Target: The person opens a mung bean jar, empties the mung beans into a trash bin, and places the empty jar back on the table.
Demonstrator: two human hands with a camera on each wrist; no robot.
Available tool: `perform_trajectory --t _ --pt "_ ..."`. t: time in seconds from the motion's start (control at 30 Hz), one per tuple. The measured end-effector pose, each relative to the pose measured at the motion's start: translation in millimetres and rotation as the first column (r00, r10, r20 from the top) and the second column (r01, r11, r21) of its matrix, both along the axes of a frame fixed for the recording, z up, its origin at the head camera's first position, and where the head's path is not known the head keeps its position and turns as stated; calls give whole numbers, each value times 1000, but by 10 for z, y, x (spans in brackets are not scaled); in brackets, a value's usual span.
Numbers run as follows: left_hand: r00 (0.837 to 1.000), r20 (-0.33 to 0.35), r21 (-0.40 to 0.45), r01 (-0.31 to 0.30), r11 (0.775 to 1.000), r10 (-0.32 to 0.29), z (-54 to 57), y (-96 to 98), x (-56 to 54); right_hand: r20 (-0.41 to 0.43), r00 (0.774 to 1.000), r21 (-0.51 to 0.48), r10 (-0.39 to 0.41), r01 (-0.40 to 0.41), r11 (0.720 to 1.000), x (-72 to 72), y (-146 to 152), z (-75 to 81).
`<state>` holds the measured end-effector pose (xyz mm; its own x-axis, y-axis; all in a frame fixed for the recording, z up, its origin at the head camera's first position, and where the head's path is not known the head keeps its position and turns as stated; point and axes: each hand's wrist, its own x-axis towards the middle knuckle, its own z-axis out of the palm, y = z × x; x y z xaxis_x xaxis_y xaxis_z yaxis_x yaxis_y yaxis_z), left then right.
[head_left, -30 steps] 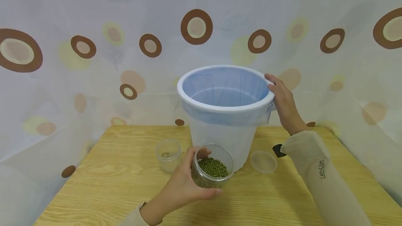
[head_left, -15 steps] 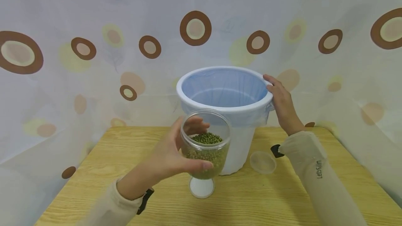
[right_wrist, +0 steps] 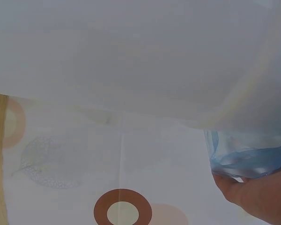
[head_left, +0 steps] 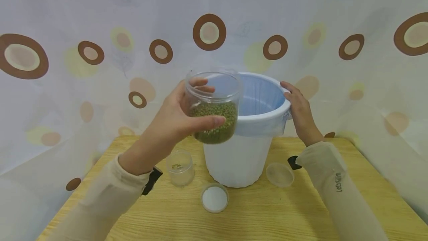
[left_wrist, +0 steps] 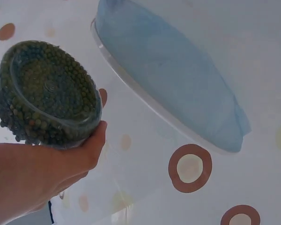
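Note:
In the head view my left hand (head_left: 174,120) grips a clear plastic jar (head_left: 215,94) partly filled with mung beans (head_left: 217,122). The jar is lidless, nearly upright, and raised in front of the left part of a white trash bin (head_left: 237,155). In the left wrist view the jar's bottom (left_wrist: 49,86) shows, full of beans, with the bin's blue side beyond. My right hand (head_left: 302,112) holds the bin's rim at its right side, fingers over the edge. A blue bag (head_left: 260,96) lines the bin and folds over the rim. The jar hides the rim's left part.
A second clear jar (head_left: 180,168) with a few bits inside stands left of the bin on the wooden table (head_left: 143,203). A round white-faced lid (head_left: 214,198) lies in front of the bin. Another translucent lid (head_left: 280,175) lies to its right. A patterned sheet (head_left: 133,18) hangs behind.
My left hand has lifted the jar of mung beans from low in front of the bin to rim height, turning it more upright. The right hand stays on the rim.

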<state>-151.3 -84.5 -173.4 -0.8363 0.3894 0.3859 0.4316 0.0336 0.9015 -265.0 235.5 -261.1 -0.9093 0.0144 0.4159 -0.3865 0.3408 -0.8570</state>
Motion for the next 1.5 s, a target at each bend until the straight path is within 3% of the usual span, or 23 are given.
perform_trajectory --t 0.1,0.17,0.37,0.6,0.93,1.23,1.5 --pt "994 -78 -19 -84 996 83 87 43 -96 -8 1000 -4 0 0 1000 -10 9 -8" --pt "980 -145 -42 -147 988 140 119 67 -183 -11 1000 -5 2 -2 1000 -14 13 -13" --pt "908 -345 -98 -285 953 236 119 101 -465 -18 1000 0 -4 4 1000 -23 15 -23" --pt "832 -476 -144 -393 908 285 93 153 -746 -25 1000 14 -10 10 1000 -15 20 -23" --pt "772 -565 -233 -487 842 290 80 249 -1044 -36 999 12 -17 17 1000 -2 -20 -19" --pt "722 -635 -324 -570 755 273 21 308 -1213 -42 999 13 -15 15 1000 -3 -10 -7" --pt "697 -677 -384 -610 693 238 -38 373 -1304 -37 999 18 -19 19 1000 6 -4 -4"
